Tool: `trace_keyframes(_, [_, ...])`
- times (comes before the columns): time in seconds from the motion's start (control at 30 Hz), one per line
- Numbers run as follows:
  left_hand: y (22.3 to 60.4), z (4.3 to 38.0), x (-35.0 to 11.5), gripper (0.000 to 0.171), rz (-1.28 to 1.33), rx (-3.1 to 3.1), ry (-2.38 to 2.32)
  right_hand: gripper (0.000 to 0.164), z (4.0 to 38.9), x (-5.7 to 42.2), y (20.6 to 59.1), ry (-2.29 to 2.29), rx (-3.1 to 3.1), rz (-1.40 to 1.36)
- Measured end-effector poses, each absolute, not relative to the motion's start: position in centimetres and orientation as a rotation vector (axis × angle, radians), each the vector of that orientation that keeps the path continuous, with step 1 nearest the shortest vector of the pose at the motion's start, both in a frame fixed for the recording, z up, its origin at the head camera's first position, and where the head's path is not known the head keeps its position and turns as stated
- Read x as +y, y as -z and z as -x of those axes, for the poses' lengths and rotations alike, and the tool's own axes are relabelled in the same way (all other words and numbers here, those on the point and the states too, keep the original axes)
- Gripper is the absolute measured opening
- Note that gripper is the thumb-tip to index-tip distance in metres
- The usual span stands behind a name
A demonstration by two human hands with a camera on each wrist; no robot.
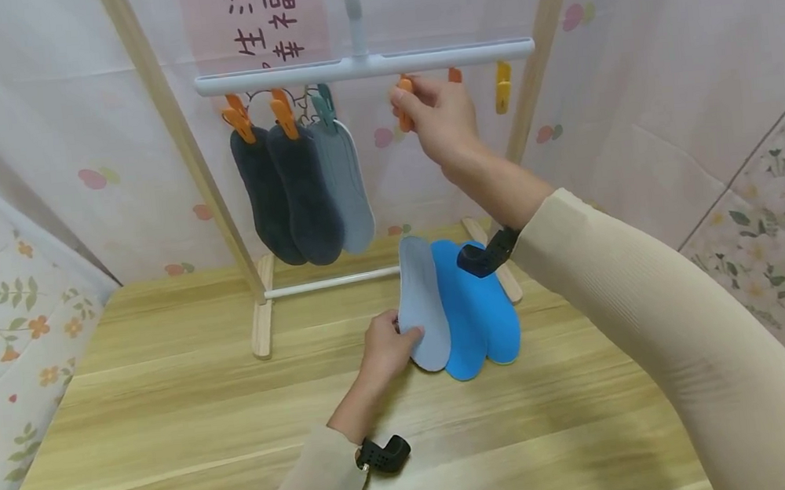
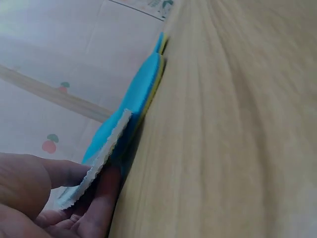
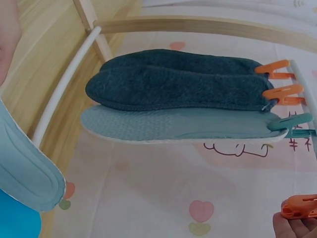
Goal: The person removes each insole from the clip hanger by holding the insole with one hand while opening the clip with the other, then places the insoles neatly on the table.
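My left hand [image 1: 386, 346] pinches a light grey insole [image 1: 421, 305] by its near side edge, thumb on top and fingers beneath. In the left wrist view the insole's pale edge [image 2: 101, 156] is tilted up off the table. Raised at the hanger bar, my right hand [image 1: 447, 113] holds an orange clip [image 1: 405, 103] between thumb and fingers. Two blue insoles [image 1: 461, 317] lie beside the grey one. To the left of my right hand hang two dark insoles [image 1: 306, 198] from orange clips and a grey insole [image 1: 348, 190] from a green clip [image 1: 324, 103].
A white hanger bar [image 1: 277, 78] spans a wooden rack [image 1: 172, 132] standing on the wood-grain table [image 1: 189, 422]. A yellow clip [image 1: 503, 88] and another orange clip [image 1: 454, 75] hang at its right end. A white rod [image 1: 332, 282] joins the rack's feet low down.
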State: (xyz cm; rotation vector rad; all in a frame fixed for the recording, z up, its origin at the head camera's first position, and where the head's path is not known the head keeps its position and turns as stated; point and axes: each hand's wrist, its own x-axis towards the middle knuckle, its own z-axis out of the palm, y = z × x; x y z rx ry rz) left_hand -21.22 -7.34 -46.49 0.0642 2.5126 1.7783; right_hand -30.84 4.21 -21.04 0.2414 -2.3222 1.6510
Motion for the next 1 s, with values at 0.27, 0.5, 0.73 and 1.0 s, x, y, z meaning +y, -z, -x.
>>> trace_keyframes(0.27, [46.0,20.6,-6.9,0.026,-0.118,2.868,-1.408,0.03,30.7,4.1,21.2,-1.708,-2.315,-0.236])
trace_keyframes(0.5, [45.4,20.2,-6.5,0.044,-0.132,3.049,-1.025,0.034,30.7,4.1,21.5,-1.708,-2.32,-0.246])
trace_keyframes(0.73, [45.3,20.5,-6.5,0.054,-0.101,3.105,-0.884,0.038,30.6,4.1,21.5,-1.697,-2.321,-0.25])
trace_keyframes(1.0, [45.1,20.4,-7.0,0.054,-0.091,3.116,-0.843,0.041,30.6,3.7,21.5,-1.684,-2.333,-0.269])
